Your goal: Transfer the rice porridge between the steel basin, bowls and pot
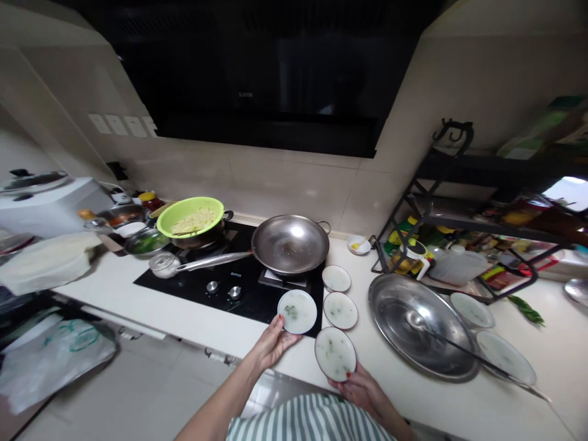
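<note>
My left hand (pixel 271 344) grips the near edge of a small round dish (pixel 301 311), thumb on the rim and fingers underneath. Pale liquid with green bits fills that dish, which is over the front right of the hob. In my right hand (pixel 361 386) is a similar dish (pixel 335 353), held by its near right rim above the counter's front edge. Just beyond it, another dish of the same pale mix (pixel 340 310) and a further one (pixel 336 278) stand in a row on the counter.
A steel wok (pixel 291 244) sits on the black hob (pixel 248 294), its handle pointing left. Further left is a green basin (pixel 190 217) of pale shreds. To the right are a large steel bowl (pixel 418 324) with a ladle (pixel 478 355), more dishes (pixel 505 357) and a black rack (pixel 427 208).
</note>
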`<state>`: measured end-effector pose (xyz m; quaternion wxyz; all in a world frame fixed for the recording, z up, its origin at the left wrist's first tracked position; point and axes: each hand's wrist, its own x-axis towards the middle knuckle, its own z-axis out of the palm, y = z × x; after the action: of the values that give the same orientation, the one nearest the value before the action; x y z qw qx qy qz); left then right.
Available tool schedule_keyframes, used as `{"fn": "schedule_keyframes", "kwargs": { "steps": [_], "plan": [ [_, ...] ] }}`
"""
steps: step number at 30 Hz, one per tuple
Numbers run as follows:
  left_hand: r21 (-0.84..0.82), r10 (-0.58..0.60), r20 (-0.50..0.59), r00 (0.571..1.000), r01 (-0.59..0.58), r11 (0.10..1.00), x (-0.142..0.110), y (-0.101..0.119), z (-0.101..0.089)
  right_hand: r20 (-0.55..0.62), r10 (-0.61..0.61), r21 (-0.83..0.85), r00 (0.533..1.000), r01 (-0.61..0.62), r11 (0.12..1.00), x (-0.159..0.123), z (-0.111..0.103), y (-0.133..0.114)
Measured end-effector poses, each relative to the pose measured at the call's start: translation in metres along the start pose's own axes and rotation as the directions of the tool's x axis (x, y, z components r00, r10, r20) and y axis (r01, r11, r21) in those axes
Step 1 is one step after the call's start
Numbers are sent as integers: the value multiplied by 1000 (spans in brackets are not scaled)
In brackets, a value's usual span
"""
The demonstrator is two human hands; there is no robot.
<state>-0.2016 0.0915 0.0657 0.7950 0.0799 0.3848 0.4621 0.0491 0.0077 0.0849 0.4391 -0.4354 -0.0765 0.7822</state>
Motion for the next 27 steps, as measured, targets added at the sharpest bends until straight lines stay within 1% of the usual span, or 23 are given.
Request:
{"fn": "schedule_keyframes", "kwargs": {
  "steps": [2, 4, 7, 9, 13, 16, 23, 27],
  "plan": [
    [-100, -29, 13, 1000, 30, 995, 6, 1, 2, -8, -13, 14, 1000, 13, 1000, -1, 2, 1],
    [-147, -56, 9, 998, 57, 987, 10, 0, 3, -27, -31, 15, 999, 31, 999, 0, 1, 3],
    [-171, -73, -14, 997, 70, 983, 13, 0, 5, -39, -39, 19, 998, 39, 999, 3, -3, 7],
    [-184, -79, -31, 996, 72, 980, 12, 0, 8, -28, -42, 29, 999, 43, 999, 5, -5, 9],
    [-203, -74, -44, 996, 63, 977, 6, 2, 11, 0, -80, 53, 997, 80, 995, 4, -4, 12],
    [-195, -67, -53, 996, 55, 979, 0, 3, 11, 15, -98, 41, 995, 97, 994, 3, -4, 12],
    [-242, -26, -18, 1000, 21, 970, -18, 2, 1, 28, -119, -10, 993, 119, 993, -1, -6, 6],
    [-209, -25, -35, 999, 17, 978, -28, 3, -9, 70, -129, -31, 989, 131, 991, -7, -1, 3]
  ]
}}
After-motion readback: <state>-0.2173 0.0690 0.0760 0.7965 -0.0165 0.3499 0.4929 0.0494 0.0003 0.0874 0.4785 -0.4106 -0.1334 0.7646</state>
